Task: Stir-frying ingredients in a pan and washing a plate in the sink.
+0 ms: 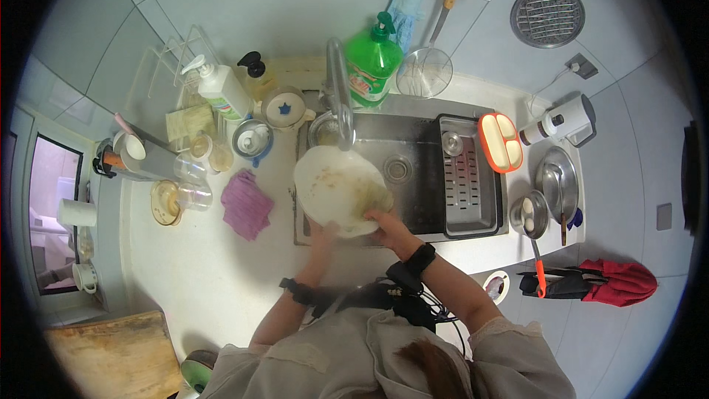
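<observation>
A large white dish (324,185) with brown residue on its inner face is tilted over the left side of the stainless steel sink (415,199). My left hand (324,233) holds its near rim, with most of the fingers hidden beneath. My right hand (388,226) presses a blurred yellowish-green scrubbing cloth or pad (374,195) against the right side of the dish. Just beyond the dish's far rim is the end of the grey faucet (344,122). A metal strainer or bowl (324,130) sits in the sink's far left corner, partly covered by the dish.
A slotted drain basket (471,221) spans the sink's right side, with an orange-rimmed divided plate (501,141) at its edge. Behind stands a green detergent bottle (374,61). A purple cloth (246,205) lies left. Right are a small pan (520,221) holding eggs and a steel bowl (545,177).
</observation>
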